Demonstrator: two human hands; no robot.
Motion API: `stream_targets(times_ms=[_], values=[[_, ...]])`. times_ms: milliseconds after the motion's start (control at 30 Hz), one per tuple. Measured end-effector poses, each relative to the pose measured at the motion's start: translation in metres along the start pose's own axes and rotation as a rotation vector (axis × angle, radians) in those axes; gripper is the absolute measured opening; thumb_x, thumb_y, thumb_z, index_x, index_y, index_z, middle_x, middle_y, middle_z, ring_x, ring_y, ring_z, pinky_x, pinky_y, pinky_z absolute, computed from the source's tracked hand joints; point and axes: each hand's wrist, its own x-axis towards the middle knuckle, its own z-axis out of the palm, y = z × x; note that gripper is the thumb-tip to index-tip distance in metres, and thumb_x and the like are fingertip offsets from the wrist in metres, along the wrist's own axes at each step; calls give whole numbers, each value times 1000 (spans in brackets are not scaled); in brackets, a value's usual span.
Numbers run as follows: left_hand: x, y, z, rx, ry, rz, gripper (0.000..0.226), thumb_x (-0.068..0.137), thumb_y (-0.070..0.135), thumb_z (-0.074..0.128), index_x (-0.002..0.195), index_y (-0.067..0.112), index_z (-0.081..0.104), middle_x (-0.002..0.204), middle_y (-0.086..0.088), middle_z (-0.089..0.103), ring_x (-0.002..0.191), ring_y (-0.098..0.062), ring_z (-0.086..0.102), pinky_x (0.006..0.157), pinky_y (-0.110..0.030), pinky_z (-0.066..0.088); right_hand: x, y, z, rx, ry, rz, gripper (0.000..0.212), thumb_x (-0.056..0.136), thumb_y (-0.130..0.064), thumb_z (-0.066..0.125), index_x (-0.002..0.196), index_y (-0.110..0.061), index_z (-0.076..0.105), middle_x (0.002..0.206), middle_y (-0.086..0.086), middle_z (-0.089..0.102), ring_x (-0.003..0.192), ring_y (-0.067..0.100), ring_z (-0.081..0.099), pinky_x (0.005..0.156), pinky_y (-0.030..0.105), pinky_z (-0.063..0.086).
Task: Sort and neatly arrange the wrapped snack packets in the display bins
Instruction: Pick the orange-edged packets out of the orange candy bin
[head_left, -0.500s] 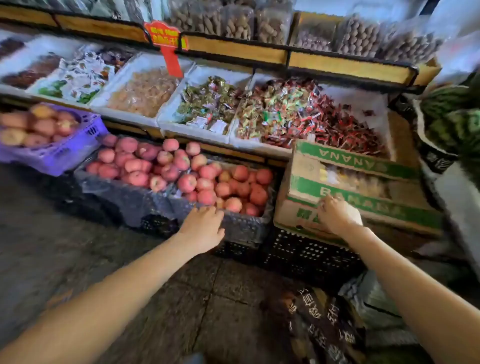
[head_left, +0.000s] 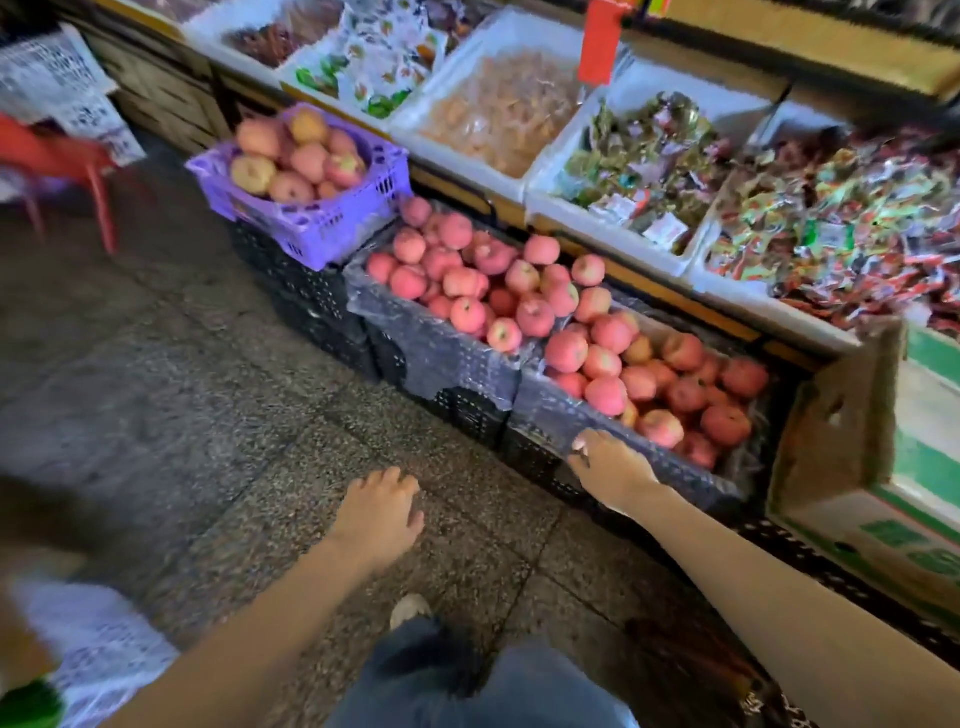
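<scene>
The snack packets (head_left: 841, 234) lie far-right beyond the apple crate (head_left: 540, 410). The right hand (head_left: 610, 470), loose and empty at its rim, is nearer than the slack, empty left hand (head_left: 379, 514).

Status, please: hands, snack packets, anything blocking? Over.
Left hand empty, over the floor. Right hand on apple crate front rim, grip unclear. Snack packets untouched in white bins. Apple crates stand between.

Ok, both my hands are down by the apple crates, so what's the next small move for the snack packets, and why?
Probably raise your right hand from the front rim of the apple crate to the jumbled wrapped packets in the white bin behind it. Both hands look empty, the left hand hovers over the floor, and no packet is within either grip.
</scene>
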Motion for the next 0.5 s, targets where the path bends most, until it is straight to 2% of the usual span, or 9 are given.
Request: stream_targets(times_ms=[167,367,500], values=[[33,-91,-11,-36,-34,-99,44,102,40,39,139,17,45,139,-4,46,133,-22,42,111,-37,29,66,-89,12,-9,-78,-73,35,97,-32,42,127,-14,48,132,6,50,121,27,48,93,36,42],[81,-174,-9,-171,-167,-195,51,101,41,37,145,16,37,147,-5,43,137,-24,37,114,-38,29,142,-161,26,-51,-197,-115,32,98,-31,42,124,-15,50,127,7,51,118,27,51,93,37,43],[121,-223,-25,-238,-279,-284,47,100,36,40,142,15,39,143,-8,44,132,-26,43,106,-36,37,209,-200,24,-103,-300,-165,32,98,-29,40,123,-12,50,127,8,49,117,28,51,91,36,43]])
